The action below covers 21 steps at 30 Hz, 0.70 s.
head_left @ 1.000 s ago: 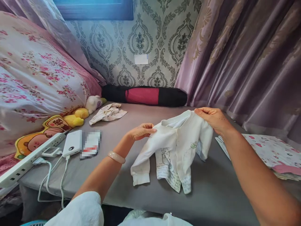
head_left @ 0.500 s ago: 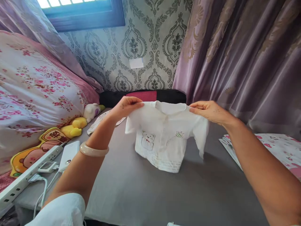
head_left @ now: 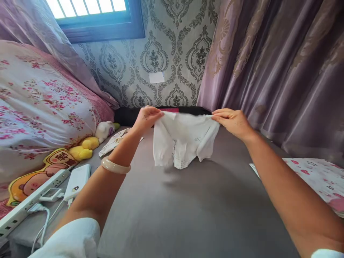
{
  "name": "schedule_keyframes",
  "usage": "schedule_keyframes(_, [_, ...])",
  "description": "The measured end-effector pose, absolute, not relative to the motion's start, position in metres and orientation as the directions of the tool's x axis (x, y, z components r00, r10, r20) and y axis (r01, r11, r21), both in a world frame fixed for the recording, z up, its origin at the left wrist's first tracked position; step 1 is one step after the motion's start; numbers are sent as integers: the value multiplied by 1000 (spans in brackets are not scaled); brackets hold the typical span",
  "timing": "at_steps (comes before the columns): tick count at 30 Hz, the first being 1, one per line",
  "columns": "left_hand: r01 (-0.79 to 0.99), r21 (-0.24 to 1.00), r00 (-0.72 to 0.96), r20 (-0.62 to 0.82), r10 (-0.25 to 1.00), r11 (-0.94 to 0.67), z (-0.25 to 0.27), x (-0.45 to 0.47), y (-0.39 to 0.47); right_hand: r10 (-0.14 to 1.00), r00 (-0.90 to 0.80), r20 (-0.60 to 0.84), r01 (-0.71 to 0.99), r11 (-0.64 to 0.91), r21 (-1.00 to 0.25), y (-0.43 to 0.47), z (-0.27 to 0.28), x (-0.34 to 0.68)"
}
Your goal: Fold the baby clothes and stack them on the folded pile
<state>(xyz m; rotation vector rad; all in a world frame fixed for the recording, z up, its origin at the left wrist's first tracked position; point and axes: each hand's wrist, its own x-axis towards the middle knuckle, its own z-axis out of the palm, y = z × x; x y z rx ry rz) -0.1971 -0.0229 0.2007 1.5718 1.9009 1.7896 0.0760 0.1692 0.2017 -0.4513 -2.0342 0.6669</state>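
Note:
A small white baby shirt [head_left: 185, 138] hangs between my hands above the grey surface [head_left: 182, 215]. My left hand [head_left: 148, 117] is closed in a pinch on its upper left shoulder. The other shoulder is pinched by the thumb and fingers of my right hand [head_left: 228, 120]. Both sleeves droop forward and cover part of the printed front, and the lower hem hangs free, a little blurred. On my left wrist sits a pale bangle [head_left: 115, 166].
To the left lie a power strip [head_left: 34, 199], a white power bank [head_left: 77, 181], a pig-faced plush cushion [head_left: 37, 179] and a yellow soft toy [head_left: 86, 148]. Folded cloth [head_left: 115, 141] lies behind my left arm. Heart-patterned fabric [head_left: 314, 175] rests at right, near the purple curtain [head_left: 252, 82].
Both hands still grip the shirt, with my right hand slightly further left. The shirt has swung and lifted: its hem is higher, and the sleeves now fold over the bear print.

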Motion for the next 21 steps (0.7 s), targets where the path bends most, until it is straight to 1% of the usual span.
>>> schedule_keyframes(2, [574, 785, -468, 548, 693, -232, 200, -197, -18, 602, -446, 663, 24, 748, -663, 171, 201, 70])
schedule_keyframes(4, [593, 766, -430, 562, 707, -248, 201, -195, -14, 627, -457, 630, 19, 715, -699, 172, 200, 64])
schedule_keyframes(7, [605, 740, -474, 630, 614, -293, 204, -194, -11, 657, -450, 605, -19, 670, -742, 171, 200, 58])
schedule_keyframes(9, [588, 754, -465, 610, 641, -292, 205, -194, -10, 706, -414, 575, -42, 616, -787, 170, 201, 56])
schedule_keyframes(11, [570, 772, -452, 581, 677, -282, 206, -196, -10, 736, -436, 518, -26, 565, -825, 169, 201, 55])
schedule_keyframes(15, [516, 811, -510, 548, 663, -273, 209, -199, -8, 749, -473, 464, -52, 502, -863, 169, 203, 55])
schedule_keyframes(17, [513, 817, -523, 541, 659, -264, 210, -199, -7, 764, -479, 432, -31, 477, -878, 169, 204, 54])
schedule_keyframes(19, [486, 831, -543, 531, 650, -272, 210, -199, -6, 777, -454, 436, -27, 477, -878, 170, 204, 54])
schedule_keyframes(21, [434, 861, -543, 485, 686, -265, 209, -200, -7, 779, -420, 465, -44, 495, -868, 170, 203, 54])
